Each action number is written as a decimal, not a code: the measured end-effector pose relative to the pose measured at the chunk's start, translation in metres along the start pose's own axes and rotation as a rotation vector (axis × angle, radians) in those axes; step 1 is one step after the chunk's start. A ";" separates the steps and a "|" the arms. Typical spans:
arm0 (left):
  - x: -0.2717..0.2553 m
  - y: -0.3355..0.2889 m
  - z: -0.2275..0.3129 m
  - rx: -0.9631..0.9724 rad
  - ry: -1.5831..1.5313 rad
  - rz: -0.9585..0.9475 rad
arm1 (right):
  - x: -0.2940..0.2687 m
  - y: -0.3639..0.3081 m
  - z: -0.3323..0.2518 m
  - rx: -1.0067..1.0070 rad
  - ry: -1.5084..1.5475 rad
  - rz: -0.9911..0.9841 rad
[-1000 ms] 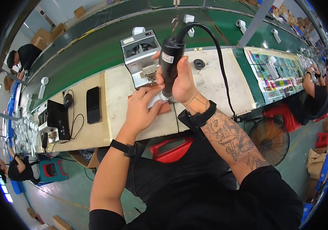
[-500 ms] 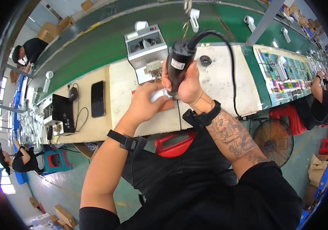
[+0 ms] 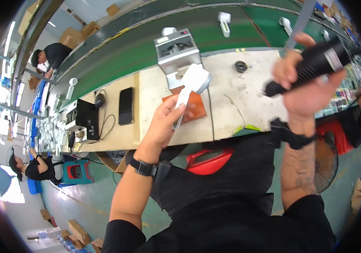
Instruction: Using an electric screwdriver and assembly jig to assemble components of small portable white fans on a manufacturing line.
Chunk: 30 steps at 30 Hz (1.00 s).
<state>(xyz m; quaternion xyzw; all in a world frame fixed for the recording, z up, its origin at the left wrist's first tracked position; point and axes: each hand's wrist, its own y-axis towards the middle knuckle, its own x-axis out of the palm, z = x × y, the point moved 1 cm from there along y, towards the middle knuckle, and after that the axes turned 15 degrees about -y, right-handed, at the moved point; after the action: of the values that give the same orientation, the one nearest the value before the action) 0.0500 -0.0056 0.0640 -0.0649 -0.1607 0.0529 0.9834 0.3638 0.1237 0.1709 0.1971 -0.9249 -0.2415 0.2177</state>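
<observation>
My left hand [image 3: 163, 124] grips the slim handle of a white device with a wide round head, shaped like a shower head [image 3: 194, 78]. Its head points away from me above an orange-brown pad [image 3: 197, 105] on the bench. Off to the right, my right hand [image 3: 305, 97] is around a black electric screwdriver [image 3: 321, 63], which lies tilted with its tip toward the left. Motion smears this hand, and its grip looks loose. Behind the white device stands a grey metal box-shaped machine [image 3: 177, 50] with an open top.
A black phone [image 3: 126, 106] lies on the bench, left of the pad. Farther left stands a black box [image 3: 87, 120] with cables. Similar white devices rest on the green conveyor [image 3: 252, 36]. A black ring [image 3: 241, 66] lies at right. Under the bench is a red stool [image 3: 210, 162]. Other people work nearby.
The screwdriver has come off the white device and swung right with my right hand. My left hand has raised the device, so its head and the pad beneath show. The view has shifted.
</observation>
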 end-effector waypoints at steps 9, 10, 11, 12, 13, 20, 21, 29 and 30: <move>-0.100 0.017 0.049 0.162 -0.699 0.136 | -0.128 -0.049 0.004 0.155 -0.274 0.308; -0.115 0.030 0.051 0.183 -0.684 0.194 | -0.134 -0.053 0.007 0.155 -0.304 0.365; -0.125 0.047 0.055 0.203 -0.568 0.272 | -0.142 -0.057 0.012 0.144 -0.329 0.357; -0.128 0.068 0.057 0.218 -0.462 0.345 | -0.149 -0.060 0.014 0.137 -0.369 0.351; -0.113 0.089 0.067 0.250 -0.291 0.550 | -0.153 -0.061 0.018 0.125 -0.367 0.369; -0.256 0.250 0.051 0.660 1.268 0.686 | -0.165 -0.051 0.048 0.198 -0.453 0.332; -0.260 0.261 0.050 0.574 1.309 0.606 | -0.167 -0.051 0.051 0.192 -0.465 0.341; -0.180 0.328 0.051 0.596 1.645 0.739 | -0.171 -0.045 0.056 0.226 -0.534 0.413; -0.168 0.340 0.055 0.536 1.431 0.583 | -0.169 -0.044 0.056 0.236 -0.543 0.414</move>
<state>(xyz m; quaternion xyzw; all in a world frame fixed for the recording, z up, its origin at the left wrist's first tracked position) -0.1549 0.3152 0.0144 0.1150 0.5473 0.2892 0.7770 0.4875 0.1884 0.0514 -0.0420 -0.9908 -0.1274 -0.0160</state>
